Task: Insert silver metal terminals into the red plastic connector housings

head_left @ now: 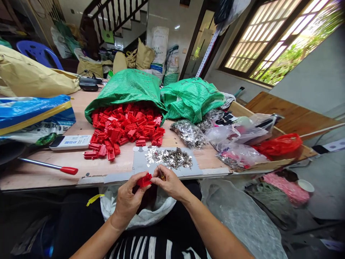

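Observation:
My left hand (pixel 129 196) is closed on a small red plastic housing (pixel 145 181), held between thumb and fingers just off the table's front edge. At its right side, the fingertips of my right hand (pixel 168 181) pinch together and meet the housing. Something small and yellowish shows among the right fingers; what they grip is too small to make out. Beyond the hands, a heap of small shiny metal pieces (pixel 172 158) lies on a grey mat (pixel 140 162). More red plastic housings (pixel 126 126) spill out of a green woven sack (pixel 129 84). An open white sack (pixel 161 212) sits below my hands in my lap.
A second green sack (pixel 192 99) and a clear bag of metal pieces (pixel 188 133) stand behind the mat. To the right is a wooden tray (pixel 283 158) of plastic bags. A lever with a red grip (pixel 68 170) juts in from the left, near a white box (pixel 71 142).

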Action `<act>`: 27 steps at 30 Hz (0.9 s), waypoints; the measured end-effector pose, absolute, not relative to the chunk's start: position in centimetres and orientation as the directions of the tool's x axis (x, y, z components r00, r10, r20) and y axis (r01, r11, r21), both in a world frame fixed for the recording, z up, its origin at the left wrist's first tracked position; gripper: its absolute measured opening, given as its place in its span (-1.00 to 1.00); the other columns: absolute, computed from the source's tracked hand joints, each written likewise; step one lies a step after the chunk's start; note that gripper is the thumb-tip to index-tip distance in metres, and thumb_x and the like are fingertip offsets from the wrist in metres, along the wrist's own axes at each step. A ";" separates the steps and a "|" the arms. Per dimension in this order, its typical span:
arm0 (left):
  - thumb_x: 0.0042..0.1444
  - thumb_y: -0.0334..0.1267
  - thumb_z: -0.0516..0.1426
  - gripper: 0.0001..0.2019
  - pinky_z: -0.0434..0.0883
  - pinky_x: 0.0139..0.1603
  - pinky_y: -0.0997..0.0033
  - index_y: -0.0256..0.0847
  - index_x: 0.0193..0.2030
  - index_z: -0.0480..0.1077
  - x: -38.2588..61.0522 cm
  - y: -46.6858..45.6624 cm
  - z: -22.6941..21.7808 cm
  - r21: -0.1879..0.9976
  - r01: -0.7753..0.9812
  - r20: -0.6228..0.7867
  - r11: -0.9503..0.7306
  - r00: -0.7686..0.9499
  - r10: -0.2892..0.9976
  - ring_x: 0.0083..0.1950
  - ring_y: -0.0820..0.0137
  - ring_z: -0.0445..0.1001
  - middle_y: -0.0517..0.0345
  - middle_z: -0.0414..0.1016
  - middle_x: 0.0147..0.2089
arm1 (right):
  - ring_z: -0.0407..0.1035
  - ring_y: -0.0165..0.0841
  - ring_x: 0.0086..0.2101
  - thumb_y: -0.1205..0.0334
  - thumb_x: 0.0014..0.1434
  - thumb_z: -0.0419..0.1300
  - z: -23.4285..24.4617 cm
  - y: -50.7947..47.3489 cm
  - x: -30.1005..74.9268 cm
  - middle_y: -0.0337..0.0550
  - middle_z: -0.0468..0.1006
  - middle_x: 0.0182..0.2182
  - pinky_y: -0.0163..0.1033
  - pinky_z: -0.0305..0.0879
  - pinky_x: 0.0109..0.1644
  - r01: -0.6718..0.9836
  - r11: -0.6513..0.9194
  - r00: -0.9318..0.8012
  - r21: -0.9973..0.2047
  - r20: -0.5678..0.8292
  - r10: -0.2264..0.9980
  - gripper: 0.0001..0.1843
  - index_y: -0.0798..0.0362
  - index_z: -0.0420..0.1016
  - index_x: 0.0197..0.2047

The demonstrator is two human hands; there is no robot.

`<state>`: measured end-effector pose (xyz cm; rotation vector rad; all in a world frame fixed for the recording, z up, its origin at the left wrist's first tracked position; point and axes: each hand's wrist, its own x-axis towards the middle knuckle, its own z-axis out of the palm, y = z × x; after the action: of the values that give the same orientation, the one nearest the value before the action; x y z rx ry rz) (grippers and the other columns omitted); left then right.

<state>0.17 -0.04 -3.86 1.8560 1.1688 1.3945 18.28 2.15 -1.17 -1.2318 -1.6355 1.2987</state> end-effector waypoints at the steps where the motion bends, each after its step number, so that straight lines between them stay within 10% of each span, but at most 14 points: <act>1: 0.09 -0.32 0.22 -0.69 0.51 -0.09 0.36 -0.08 0.00 0.42 0.1 0.0 -3.8 0.812 0.312 0.487 -0.493 0.105 0.867 -0.12 0.30 0.60 0.11 0.62 -0.09 | 0.11 -0.50 -0.47 0.10 0.10 0.26 -1.4 2.1 18.1 -0.34 0.28 -0.46 -0.37 0.06 -0.41 0.236 0.035 -0.323 -0.971 -0.044 0.945 -0.73 0.06 0.26 -0.36; 22: -0.07 -0.34 0.32 -0.71 0.51 -0.08 0.29 -0.16 -0.15 0.51 -0.7 -0.9 -4.0 0.972 -0.216 0.158 -0.094 0.298 0.942 -0.12 0.23 0.59 0.03 0.63 -0.14 | 0.05 -0.60 -0.60 0.00 -0.15 0.43 -3.0 -0.9 17.8 -0.42 0.23 -0.51 -0.43 -0.06 -0.53 -0.234 -0.398 -0.458 -0.887 -0.261 0.850 -0.45 0.02 0.14 -0.32; 27: -0.14 -0.34 0.36 -0.69 0.50 -0.08 0.33 -0.15 -0.22 0.44 -1.0 -0.4 -4.5 0.888 -0.447 -0.015 0.103 0.196 0.980 -0.13 0.28 0.59 0.07 0.63 -0.12 | 0.13 -0.55 -0.58 -0.08 0.00 0.32 -2.1 0.7 17.4 -0.38 0.30 -0.53 -0.41 0.04 -0.50 -0.023 -0.260 -0.487 -0.965 -0.216 0.846 -0.54 0.03 0.19 -0.29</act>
<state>-1.04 -0.36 -4.50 0.9001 0.7564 1.2171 17.44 0.75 -2.06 -1.0417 -1.3695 1.8118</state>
